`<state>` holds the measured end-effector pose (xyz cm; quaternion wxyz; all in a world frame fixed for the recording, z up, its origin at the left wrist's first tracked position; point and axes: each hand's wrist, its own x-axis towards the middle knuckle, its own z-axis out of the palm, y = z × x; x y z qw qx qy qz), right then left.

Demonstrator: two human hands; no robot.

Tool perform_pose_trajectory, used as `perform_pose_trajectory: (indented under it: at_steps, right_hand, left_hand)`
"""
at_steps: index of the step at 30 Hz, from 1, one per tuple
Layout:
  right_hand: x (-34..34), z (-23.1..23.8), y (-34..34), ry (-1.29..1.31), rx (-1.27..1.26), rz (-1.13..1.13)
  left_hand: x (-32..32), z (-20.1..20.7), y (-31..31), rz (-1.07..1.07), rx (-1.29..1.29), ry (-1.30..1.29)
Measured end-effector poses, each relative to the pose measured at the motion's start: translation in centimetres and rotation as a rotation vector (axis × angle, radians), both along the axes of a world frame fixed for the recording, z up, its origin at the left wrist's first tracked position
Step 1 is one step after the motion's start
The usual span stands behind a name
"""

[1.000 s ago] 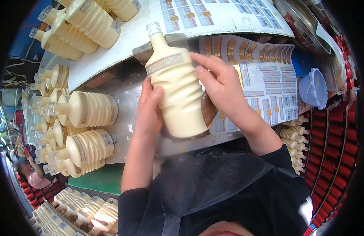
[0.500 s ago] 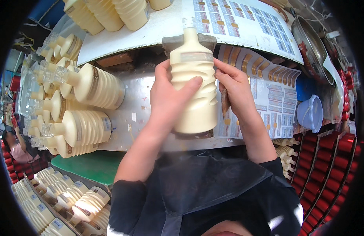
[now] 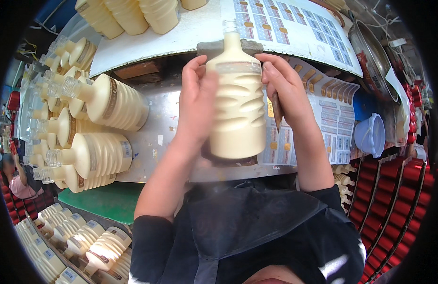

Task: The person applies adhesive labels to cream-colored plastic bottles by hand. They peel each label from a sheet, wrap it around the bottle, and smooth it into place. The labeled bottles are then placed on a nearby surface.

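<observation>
A cream bottle (image 3: 238, 109) with a ribbed body and clear threaded neck lies before me, neck pointing away, on a dark grey rest (image 3: 252, 46). A pale strip label (image 3: 235, 67) crosses its shoulder. My left hand (image 3: 196, 102) cups the bottle's left side, its fingers curled near the shoulder and its thumb, blurred, over the edge. At the right side, my right hand (image 3: 287, 87) has its fingertips by the end of the strip. A brown pointed tool (image 3: 276, 111) is held in that hand, its tip sticking out below the palm.
Similar bottles (image 3: 117, 102) lie stacked at left; more fill a crate (image 3: 62, 258) below. Sheets of labels (image 3: 335, 125) lie at right and on the white board (image 3: 190, 45) behind. A light blue bucket (image 3: 370, 135) and red items on racks (image 3: 394, 208) stand at right.
My left thumb has slid off the bottle's front toward its left edge. My right hand has shifted up and right, turning the brown tool slightly.
</observation>
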<state>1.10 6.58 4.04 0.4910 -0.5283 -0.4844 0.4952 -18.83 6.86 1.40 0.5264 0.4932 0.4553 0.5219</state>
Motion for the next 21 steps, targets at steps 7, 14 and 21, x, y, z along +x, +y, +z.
perform_pose_trajectory:
  at_steps: [7,14,21]
  right_hand:
    - [-0.4,-0.5,1.7,-0.003,-0.053,0.048]
    - [-0.5,-0.8,1.5,-0.077,-0.054,0.014]
    - [-0.3,-0.6,1.5,-0.109,-0.059,0.035]
  left_hand:
    - [0.9,-0.1,2.0,-0.006,-0.077,-0.128]
    - [0.9,-0.4,2.1,-0.002,-0.089,-0.202]
    - [0.7,0.1,1.8,-0.018,-0.169,-0.31]
